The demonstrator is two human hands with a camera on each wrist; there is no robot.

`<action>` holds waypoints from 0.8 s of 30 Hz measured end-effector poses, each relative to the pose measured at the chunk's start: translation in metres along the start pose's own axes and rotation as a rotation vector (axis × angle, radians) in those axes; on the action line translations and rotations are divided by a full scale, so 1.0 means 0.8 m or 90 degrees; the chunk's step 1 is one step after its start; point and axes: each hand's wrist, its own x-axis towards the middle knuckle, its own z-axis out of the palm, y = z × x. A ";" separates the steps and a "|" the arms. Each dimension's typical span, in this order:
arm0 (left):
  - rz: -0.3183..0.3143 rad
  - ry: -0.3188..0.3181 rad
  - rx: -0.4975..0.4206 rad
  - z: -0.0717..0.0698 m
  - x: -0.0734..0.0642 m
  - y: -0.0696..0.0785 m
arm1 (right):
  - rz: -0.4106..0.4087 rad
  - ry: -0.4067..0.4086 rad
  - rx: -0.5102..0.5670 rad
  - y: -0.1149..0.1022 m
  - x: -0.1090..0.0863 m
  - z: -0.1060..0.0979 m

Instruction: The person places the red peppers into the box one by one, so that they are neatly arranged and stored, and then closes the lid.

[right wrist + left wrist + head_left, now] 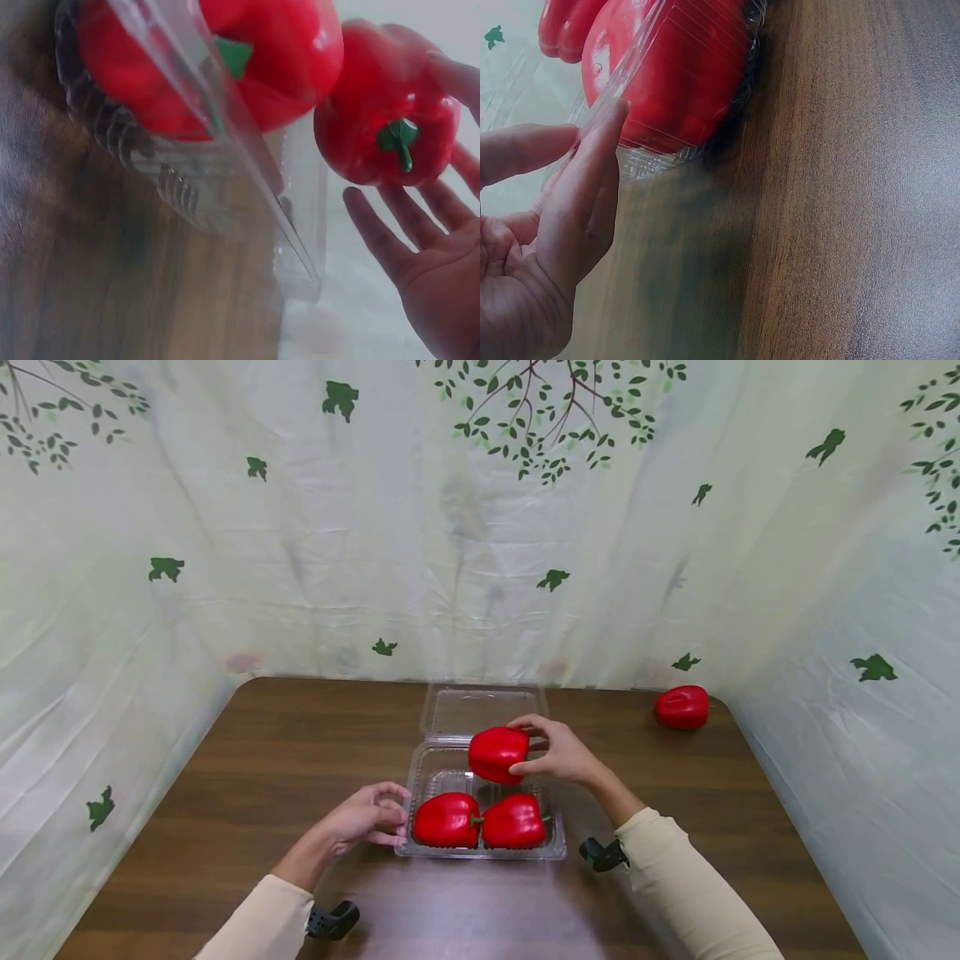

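Observation:
A clear plastic clamshell container (557, 850) lies on the table with its lid (483, 710) folded back. Two red bell peppers sit side by side in its near half, a left one (444, 820) and a right one (514, 822). Above the far half, my right hand (558, 752) grips a third red bell pepper (375, 112) between thumb and fingers, its green stem facing the palm. At the container's left rim is my left hand (371, 817), pinching the plastic edge between thumb and fingers, as the left wrist view (577, 187) shows.
Another red bell pepper (682, 707) lies at the table's far right corner. The brown wooden table (315, 735) is bordered by a pale curtain (360, 543) with leaf prints at the back and sides. A dark band device sits at each wrist.

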 end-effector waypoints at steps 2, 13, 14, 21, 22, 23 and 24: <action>0.001 -0.003 -0.003 0.000 0.000 0.000 | -0.005 -0.010 -0.004 0.000 0.001 0.002; 0.000 -0.003 -0.007 0.001 -0.002 0.002 | -0.003 -0.045 -0.050 -0.004 0.008 0.023; 0.001 -0.004 -0.008 0.001 -0.002 0.002 | -0.003 -0.046 -0.053 -0.004 0.009 0.025; 0.010 -0.015 -0.012 -0.001 -0.001 0.000 | 0.010 -0.056 -0.083 -0.008 0.019 0.035; 0.011 -0.016 -0.013 -0.001 0.000 0.000 | 0.012 -0.058 -0.086 -0.009 0.020 0.036; 0.012 -0.018 -0.013 -0.001 0.000 0.000 | 0.015 -0.061 -0.088 -0.010 0.022 0.037; 0.014 -0.019 -0.014 -0.001 0.000 -0.001 | 0.017 -0.064 -0.091 -0.012 0.023 0.038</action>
